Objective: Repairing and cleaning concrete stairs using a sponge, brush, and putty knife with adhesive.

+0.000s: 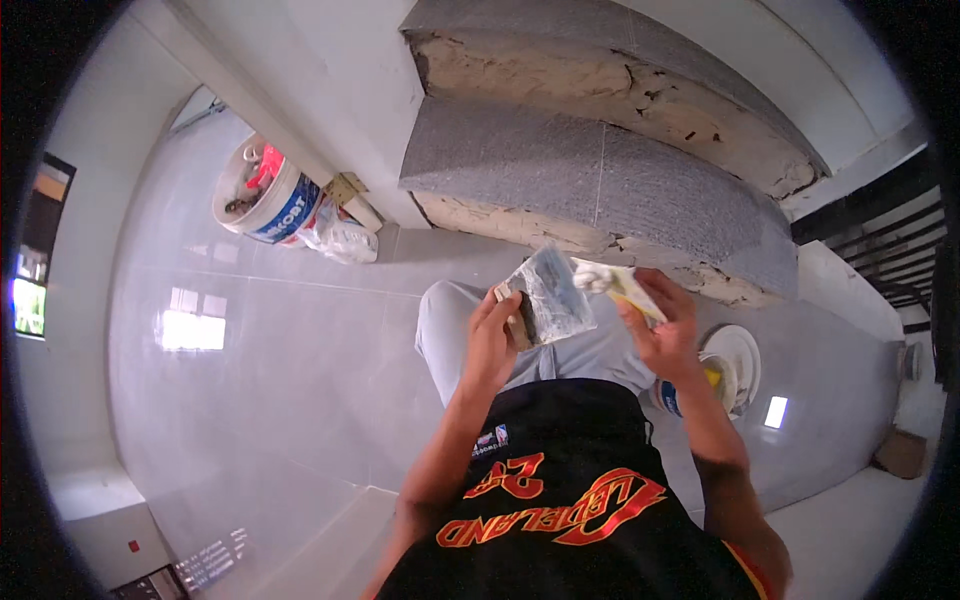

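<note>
My left hand (492, 342) holds a small clear plastic bag (553, 295) of dark small parts, together with a flat tan piece behind it. My right hand (662, 325) grips another clear bag (612, 281) with white pieces and a yellow strip inside. Both bags are held up close together above my knees, in front of grey stone steps. My forearms come up from the lower edge over a black shirt.
Grey rough-faced steps (560, 160) with crumbling mortar rise ahead. A white bucket (262, 192) with tools and a crumpled plastic bag (340, 238) stand at the left by the wall. A white lid and a small tub (735, 365) lie right of my leg. Glossy floor tiles (250, 360) spread left.
</note>
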`<act>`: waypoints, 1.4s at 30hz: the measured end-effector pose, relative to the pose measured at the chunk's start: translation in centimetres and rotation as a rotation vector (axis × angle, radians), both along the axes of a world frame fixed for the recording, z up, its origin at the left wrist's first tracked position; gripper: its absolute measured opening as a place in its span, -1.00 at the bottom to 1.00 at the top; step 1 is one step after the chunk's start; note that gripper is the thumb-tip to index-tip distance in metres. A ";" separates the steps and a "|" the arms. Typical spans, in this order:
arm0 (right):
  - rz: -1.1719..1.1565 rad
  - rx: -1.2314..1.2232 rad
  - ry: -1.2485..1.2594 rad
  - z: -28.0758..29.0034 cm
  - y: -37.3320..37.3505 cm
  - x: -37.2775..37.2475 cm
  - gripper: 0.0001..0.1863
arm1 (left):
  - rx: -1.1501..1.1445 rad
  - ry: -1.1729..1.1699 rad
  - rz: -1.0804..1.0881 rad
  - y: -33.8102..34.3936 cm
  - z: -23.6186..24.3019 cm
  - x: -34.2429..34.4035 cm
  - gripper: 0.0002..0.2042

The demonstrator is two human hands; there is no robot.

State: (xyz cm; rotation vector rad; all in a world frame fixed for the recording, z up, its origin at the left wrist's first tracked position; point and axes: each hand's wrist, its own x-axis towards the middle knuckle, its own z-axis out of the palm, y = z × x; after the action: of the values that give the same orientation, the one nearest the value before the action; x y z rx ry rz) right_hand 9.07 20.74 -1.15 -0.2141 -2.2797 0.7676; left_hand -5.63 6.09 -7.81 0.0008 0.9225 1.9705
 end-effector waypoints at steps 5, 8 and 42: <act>0.085 0.089 0.077 -1.2 -0.2 -1.9 -0.70 | 0.078 -0.165 0.062 -0.1 -0.4 0.0 -0.85; 0.124 0.173 0.138 -1.3 -0.2 -2.5 -0.64 | 0.117 -0.172 0.048 -0.6 0.0 -0.1 -0.81; 0.750 -2.264 -0.196 -4.1 -3.0 -1.1 -0.74 | 0.107 -0.113 0.430 0.7 -0.4 2.5 -0.89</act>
State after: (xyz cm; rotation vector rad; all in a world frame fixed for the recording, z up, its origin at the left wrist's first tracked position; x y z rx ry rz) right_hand 8.02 17.77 -5.29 -0.3642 -0.3763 3.2944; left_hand -3.10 6.80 -8.20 -0.2656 0.7882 2.3858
